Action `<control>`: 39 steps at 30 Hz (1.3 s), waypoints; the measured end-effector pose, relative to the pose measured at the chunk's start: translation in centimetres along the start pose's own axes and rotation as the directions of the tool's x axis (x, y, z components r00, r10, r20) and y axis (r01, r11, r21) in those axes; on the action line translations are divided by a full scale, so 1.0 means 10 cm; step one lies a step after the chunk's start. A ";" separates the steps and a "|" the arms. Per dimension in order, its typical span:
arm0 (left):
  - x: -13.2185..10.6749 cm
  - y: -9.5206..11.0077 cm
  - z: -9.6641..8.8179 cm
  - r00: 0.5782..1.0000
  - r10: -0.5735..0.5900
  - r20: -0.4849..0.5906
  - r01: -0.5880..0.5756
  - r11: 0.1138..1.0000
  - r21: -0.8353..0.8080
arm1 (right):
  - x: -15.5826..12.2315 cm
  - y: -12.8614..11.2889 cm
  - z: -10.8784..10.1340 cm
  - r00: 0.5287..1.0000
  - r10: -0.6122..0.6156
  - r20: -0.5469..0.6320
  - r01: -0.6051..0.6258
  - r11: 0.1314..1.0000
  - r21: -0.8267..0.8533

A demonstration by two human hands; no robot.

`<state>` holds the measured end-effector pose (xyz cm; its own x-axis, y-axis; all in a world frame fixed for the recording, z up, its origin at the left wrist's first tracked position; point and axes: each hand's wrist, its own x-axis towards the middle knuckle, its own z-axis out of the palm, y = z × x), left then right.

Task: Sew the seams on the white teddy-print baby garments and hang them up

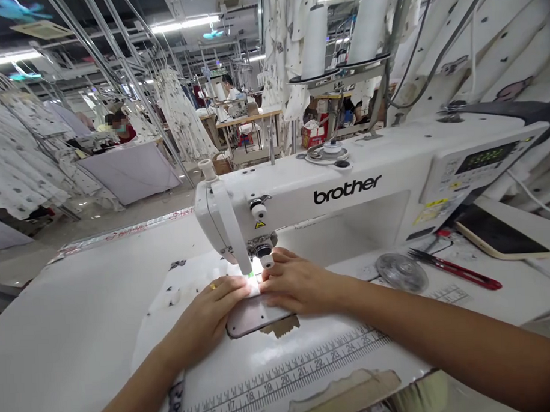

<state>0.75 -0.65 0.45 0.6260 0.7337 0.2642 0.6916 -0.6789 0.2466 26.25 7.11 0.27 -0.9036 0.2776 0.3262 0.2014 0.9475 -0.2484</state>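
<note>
White printed cloth [188, 290] lies on the counter [58, 340] and runs under the presser foot [261, 250] of the Brother sewing machine [346, 191]. Left hand [206, 316] and right hand [298, 283] press it flat on either side of the needle: left fingers lie together, right fingers spread slightly, neither pinching. Step appears to be guiding a seam; next move calls for even pressure on both sides. Red snips [455, 270] and a phone [497, 234] lie right of the machine.
</note>
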 end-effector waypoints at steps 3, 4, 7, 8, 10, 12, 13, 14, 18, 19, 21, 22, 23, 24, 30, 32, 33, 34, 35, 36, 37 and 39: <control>0.01 0.01 0.01 0.999 -0.007 0.044 0.006 1.000 0.021 | 0.00 0.00 0.00 1.000 -0.001 -0.008 0.001 1.000 -0.010; 0.02 0.01 0.01 0.998 -0.014 0.054 0.013 1.000 0.025 | 0.00 0.01 0.00 1.000 -0.002 -0.022 0.002 1.000 -0.020; 0.02 0.02 0.02 0.999 -0.019 0.049 0.018 0.999 0.028 | -0.01 0.00 -0.01 0.997 -0.017 -0.079 0.014 0.999 -0.043; 0.02 0.03 0.02 0.999 -0.021 0.044 0.020 0.999 0.030 | -0.01 -0.01 -0.02 0.996 -0.028 -0.084 0.023 0.999 -0.049; 0.02 0.03 0.02 0.999 -0.020 0.027 0.019 0.999 0.033 | -0.01 -0.03 -0.01 0.997 -0.049 -0.055 0.045 0.996 -0.072; 0.01 0.02 0.03 1.000 -0.010 0.014 0.009 0.999 0.042 | -0.02 -0.05 0.00 0.999 -0.043 -0.006 0.042 0.994 -0.101; 0.01 0.02 0.04 1.000 -0.002 0.011 0.001 0.999 0.051 | -0.02 -0.06 0.00 0.999 -0.034 0.010 0.035 0.993 -0.114; 0.00 0.01 0.05 1.000 0.004 0.014 -0.005 0.998 0.060 | -0.02 -0.06 0.01 1.000 -0.024 0.016 0.026 0.992 -0.124; 0.01 -0.04 0.07 0.999 0.024 0.026 -0.027 0.995 0.100 | -0.01 -0.08 0.01 1.000 0.012 0.022 -0.008 0.987 -0.162; 0.02 -0.06 0.07 0.999 0.021 0.028 -0.024 0.994 0.108 | 0.00 -0.09 0.01 0.999 0.028 0.024 -0.024 0.985 -0.171; 0.04 -0.11 0.08 0.999 -0.002 0.034 -0.003 0.992 0.124 | 0.01 -0.09 0.01 0.997 0.068 0.022 -0.063 0.981 -0.185; 0.05 -0.13 0.09 0.999 -0.022 0.036 0.017 0.991 0.131 | 0.01 -0.09 0.01 0.996 0.087 0.019 -0.082 0.979 -0.186; 0.06 -0.16 0.10 0.998 -0.042 0.036 0.037 0.990 0.138 | 0.02 -0.09 0.01 0.994 0.103 0.017 -0.099 0.978 -0.184; 0.07 -0.19 0.11 0.998 -0.061 0.033 0.055 0.988 0.144 | 0.02 -0.08 0.02 0.993 0.115 0.016 -0.111 0.978 -0.178; 0.11 -0.26 0.15 0.992 -0.124 0.004 0.122 0.980 0.158 | -0.01 -0.01 0.05 0.989 0.146 0.017 -0.143 0.985 -0.097; 0.12 -0.25 0.15 0.992 -0.125 -0.007 0.124 0.980 0.157 | -0.01 0.00 0.06 0.987 0.161 0.017 -0.159 0.985 -0.069; 0.13 -0.24 0.14 0.992 -0.124 -0.011 0.124 0.980 0.157 | -0.02 0.01 0.07 0.986 0.168 0.013 -0.167 0.984 -0.059; 0.13 -0.23 0.14 0.992 -0.123 -0.014 0.124 0.980 0.158 | -0.01 0.01 0.07 0.985 0.174 0.010 -0.173 0.984 -0.050; 0.13 -0.23 0.13 0.993 -0.121 -0.017 0.122 0.980 0.158 | -0.01 0.01 0.07 0.984 0.179 0.008 -0.179 0.983 -0.044; 0.13 -0.23 0.13 0.993 -0.119 -0.020 0.120 0.980 0.156 | -0.01 0.01 0.07 0.983 0.185 0.007 -0.184 0.982 -0.040; 0.13 -0.23 0.13 0.993 -0.117 -0.022 0.119 0.981 0.153 | -0.01 0.01 0.07 0.982 0.189 0.007 -0.189 0.981 -0.037; 0.13 -0.24 0.13 0.992 -0.128 -0.020 0.129 0.981 0.145 | -0.01 0.01 0.06 0.981 0.196 0.009 -0.195 0.980 -0.034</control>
<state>0.38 1.94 -1.00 0.5250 0.8137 0.2494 0.8117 -0.5668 0.1406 26.08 7.07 -0.34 -0.8502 0.4562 0.2629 0.3868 0.8799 -0.2760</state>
